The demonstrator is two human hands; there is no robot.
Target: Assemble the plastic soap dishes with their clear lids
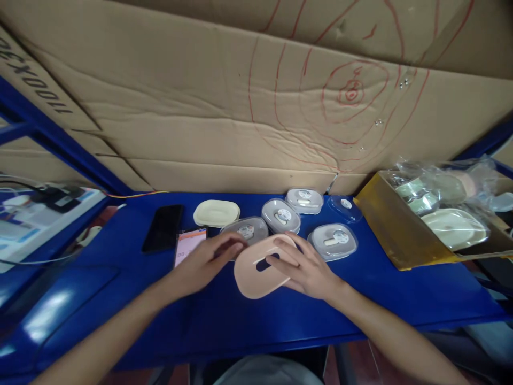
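My right hand [310, 267] grips a pink oval lid [250, 275] with a dark slot, held tilted above the blue table's middle. My left hand [214, 259] is just left of the lid, its thumb and fingers curled close together; whatever lies between the fingertips is too small to tell. Beyond the hands is a clear-covered oval container [256, 229], partly hidden. More covered containers stand behind and right: one [280, 215], another [304, 200] and a third [332, 240]. A cream oval piece [216, 213] lies behind my left hand.
A black phone [162, 229] and a lit phone [190, 243] lie at the left. A clear cover [345, 207] rests near the cardboard wall [200, 107]. An open box [385, 235] with bagged oval pieces stands right. Cables and a power strip [60, 198] are far left.
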